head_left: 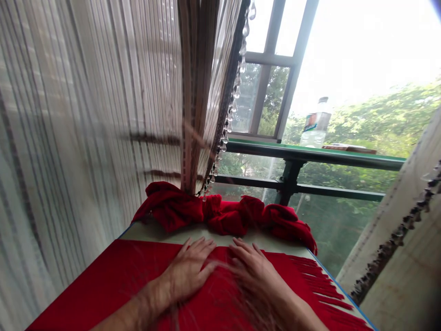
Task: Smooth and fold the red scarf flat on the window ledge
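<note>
The left hand (191, 269) and right hand (254, 269) lie flat, fingers extended and gripping nothing, on the smooth red fringed cloth (134, 264), spread over the pale, blue-edged counter (141, 231). Uneven pushing from the palms could ruck or skew it, tangle its red fringe (322, 287), or drive it into the bunched red fabric (227, 219) beyond.

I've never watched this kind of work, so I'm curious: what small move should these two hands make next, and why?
Perhaps slide the left hand and right hand gently apart to smooth the red cloth: both appear to lie palm down near the middle of its far edge, with cloth spread to either side and a fringe along the right.
</note>
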{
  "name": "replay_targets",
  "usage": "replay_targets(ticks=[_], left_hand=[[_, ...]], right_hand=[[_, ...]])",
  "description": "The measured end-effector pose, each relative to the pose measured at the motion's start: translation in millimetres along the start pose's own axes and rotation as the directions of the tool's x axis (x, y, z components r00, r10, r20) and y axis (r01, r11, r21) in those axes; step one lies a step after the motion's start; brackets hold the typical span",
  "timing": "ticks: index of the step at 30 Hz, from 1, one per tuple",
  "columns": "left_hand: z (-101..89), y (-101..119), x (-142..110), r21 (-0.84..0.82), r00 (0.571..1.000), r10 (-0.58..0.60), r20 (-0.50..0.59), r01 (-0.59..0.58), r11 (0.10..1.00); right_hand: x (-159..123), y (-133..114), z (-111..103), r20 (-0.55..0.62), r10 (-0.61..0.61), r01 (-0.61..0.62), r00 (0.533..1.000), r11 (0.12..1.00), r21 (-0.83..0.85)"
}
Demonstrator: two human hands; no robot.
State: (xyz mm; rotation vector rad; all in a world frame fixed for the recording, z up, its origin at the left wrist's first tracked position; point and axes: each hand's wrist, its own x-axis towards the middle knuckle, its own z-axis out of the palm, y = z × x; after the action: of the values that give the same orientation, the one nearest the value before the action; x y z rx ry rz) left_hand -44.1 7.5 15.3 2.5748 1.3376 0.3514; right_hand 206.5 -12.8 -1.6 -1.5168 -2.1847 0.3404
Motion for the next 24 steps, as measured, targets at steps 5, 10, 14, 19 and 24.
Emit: replay_targets(ticks=[5, 10, 14, 19, 24], left_hand=[[-3.6, 2, -1, 0.020, 0.999, -0.002, 0.037, 0.001, 1.000], [-3.8, 1, 2, 0.030, 0.999, -0.009, 0.053, 0.008, 1.000], [-0.3, -4, 4, 0.066, 0.999, 0.001, 0.051, -0.004, 0.998], [9.4, -14, 6, 0.059, 0.999, 0.045, -0.006, -0.044, 0.997], [10.9, -23, 11, 0.090, 0.997, 0.072, -0.035, -0.069, 0.994]], right_hand=[[3, 26, -20, -0.096, 0.078, -0.078, 0.992, 0.997, 0.009], [2, 42, -27, -0.166, 0.074, -0.058, 0.983, 0.993, 0.101], [9, 55, -17, -0.211, 0.056, -0.018, 0.976, 0.983, 0.180], [18, 70, -7, -0.252, 0.041, 0.012, 0.967, 0.978, 0.208], [17, 68, -8, -0.250, 0.033, 0.011, 0.968, 0.985, 0.173]])
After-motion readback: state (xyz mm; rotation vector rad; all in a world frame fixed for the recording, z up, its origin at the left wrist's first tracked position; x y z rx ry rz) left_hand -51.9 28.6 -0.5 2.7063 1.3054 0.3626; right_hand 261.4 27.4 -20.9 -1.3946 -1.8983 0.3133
